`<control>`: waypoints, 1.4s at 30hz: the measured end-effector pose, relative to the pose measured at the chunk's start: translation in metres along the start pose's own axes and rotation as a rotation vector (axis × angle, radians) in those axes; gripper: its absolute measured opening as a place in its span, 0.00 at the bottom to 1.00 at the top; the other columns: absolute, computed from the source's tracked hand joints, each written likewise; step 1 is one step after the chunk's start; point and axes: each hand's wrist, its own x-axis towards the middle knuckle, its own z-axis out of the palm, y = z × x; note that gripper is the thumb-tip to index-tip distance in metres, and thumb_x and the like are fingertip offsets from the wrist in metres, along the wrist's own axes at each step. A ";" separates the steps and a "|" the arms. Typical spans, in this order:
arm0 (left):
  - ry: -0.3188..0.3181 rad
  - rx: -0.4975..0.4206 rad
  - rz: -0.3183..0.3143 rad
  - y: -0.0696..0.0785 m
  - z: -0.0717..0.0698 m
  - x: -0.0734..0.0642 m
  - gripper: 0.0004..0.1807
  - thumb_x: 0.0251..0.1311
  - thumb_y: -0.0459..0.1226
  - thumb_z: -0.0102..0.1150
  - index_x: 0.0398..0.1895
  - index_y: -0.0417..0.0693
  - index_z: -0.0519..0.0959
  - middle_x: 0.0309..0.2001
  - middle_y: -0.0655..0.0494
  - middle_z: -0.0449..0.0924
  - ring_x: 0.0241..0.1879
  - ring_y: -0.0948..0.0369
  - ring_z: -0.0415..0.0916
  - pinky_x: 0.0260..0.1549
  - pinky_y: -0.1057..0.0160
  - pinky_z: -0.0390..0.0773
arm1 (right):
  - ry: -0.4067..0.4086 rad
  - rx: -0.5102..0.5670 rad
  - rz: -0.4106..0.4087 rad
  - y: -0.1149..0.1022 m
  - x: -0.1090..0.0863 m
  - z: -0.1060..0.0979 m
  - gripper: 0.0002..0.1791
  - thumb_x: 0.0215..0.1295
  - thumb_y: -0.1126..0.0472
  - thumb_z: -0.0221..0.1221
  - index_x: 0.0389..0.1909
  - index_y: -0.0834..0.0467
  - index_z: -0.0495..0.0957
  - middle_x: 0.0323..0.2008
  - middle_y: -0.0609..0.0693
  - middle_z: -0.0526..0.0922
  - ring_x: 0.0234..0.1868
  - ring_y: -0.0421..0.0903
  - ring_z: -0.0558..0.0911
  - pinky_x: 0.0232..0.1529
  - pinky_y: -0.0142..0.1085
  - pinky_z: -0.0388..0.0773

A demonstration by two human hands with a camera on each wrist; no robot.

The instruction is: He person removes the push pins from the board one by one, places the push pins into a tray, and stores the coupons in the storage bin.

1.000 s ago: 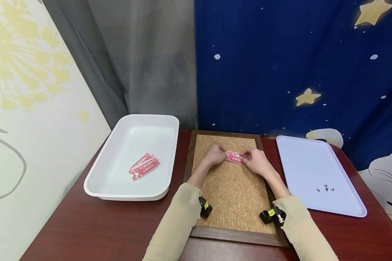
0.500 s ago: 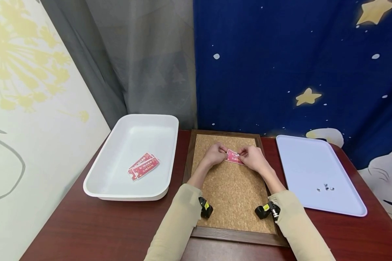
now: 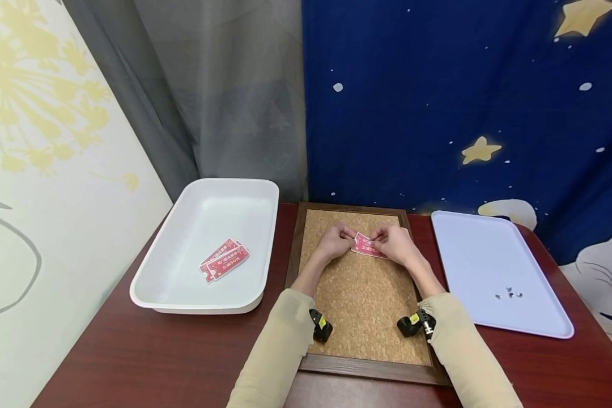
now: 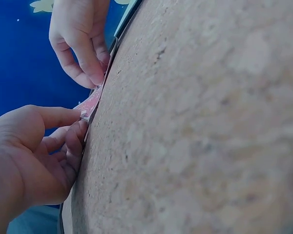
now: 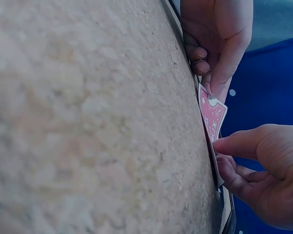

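Note:
A red and white paper coupon [image 3: 363, 245] lies against the cork board [image 3: 367, 300], toward its far end. My left hand [image 3: 335, 241] pinches the coupon's left end between thumb and fingers, as the left wrist view also shows. Over the coupon's upper middle, my right hand [image 3: 395, 245] has its thumb and fingertips together on a small silvery thumbtack, mostly hidden by the fingers. In the right wrist view the right thumb [image 5: 224, 145] touches the coupon's face, and the coupon's notched end [image 5: 212, 103] shows by the left fingers.
A deep white basin [image 3: 209, 209] on the left holds two more red coupons [image 3: 226, 262], overlapping. On the right, a pale lilac tray [image 3: 489, 249] bears several silvery thumbtacks [image 3: 510, 293]. A dark wooden frame [image 3: 372, 369] borders the cork. Curtains hang behind the table [image 3: 132, 351].
My right hand has shifted left along the coupon to its upper middle, uncovering some of the right end. The thumbtack at its fingertips is less visible. My left hand has stayed in place.

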 end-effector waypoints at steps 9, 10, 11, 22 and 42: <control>-0.004 -0.010 -0.014 0.001 0.001 0.000 0.05 0.59 0.27 0.63 0.39 0.39 0.81 0.32 0.54 0.76 0.32 0.62 0.70 0.31 0.67 0.68 | -0.043 0.008 0.011 0.000 0.003 -0.002 0.02 0.59 0.70 0.65 0.33 0.64 0.83 0.31 0.54 0.86 0.34 0.46 0.84 0.36 0.35 0.76; -0.006 -0.012 -0.016 0.002 0.001 0.000 0.05 0.60 0.27 0.63 0.39 0.39 0.81 0.32 0.54 0.76 0.32 0.62 0.70 0.31 0.68 0.68 | -0.047 0.010 0.011 0.000 0.003 -0.002 0.02 0.59 0.70 0.64 0.33 0.64 0.83 0.31 0.54 0.86 0.34 0.46 0.84 0.35 0.35 0.76; -0.008 -0.015 -0.018 0.002 0.001 0.000 0.05 0.60 0.27 0.63 0.39 0.39 0.80 0.32 0.54 0.76 0.32 0.62 0.70 0.31 0.68 0.68 | -0.051 0.013 0.012 0.000 0.004 -0.003 0.02 0.59 0.70 0.65 0.33 0.64 0.83 0.30 0.54 0.86 0.34 0.46 0.84 0.35 0.34 0.75; -0.014 -0.072 -0.006 0.000 0.002 0.000 0.05 0.61 0.27 0.62 0.39 0.36 0.81 0.31 0.53 0.77 0.32 0.62 0.72 0.31 0.69 0.69 | -0.081 -0.030 0.020 -0.001 0.009 -0.005 0.02 0.60 0.68 0.64 0.31 0.63 0.83 0.28 0.51 0.86 0.33 0.44 0.81 0.36 0.35 0.74; -0.009 -0.036 -0.008 -0.001 0.002 -0.001 0.03 0.62 0.27 0.62 0.38 0.36 0.81 0.30 0.54 0.77 0.31 0.63 0.71 0.30 0.70 0.69 | -0.174 -0.106 0.065 -0.007 0.018 -0.009 0.03 0.60 0.68 0.62 0.31 0.63 0.83 0.24 0.49 0.82 0.25 0.41 0.74 0.26 0.31 0.69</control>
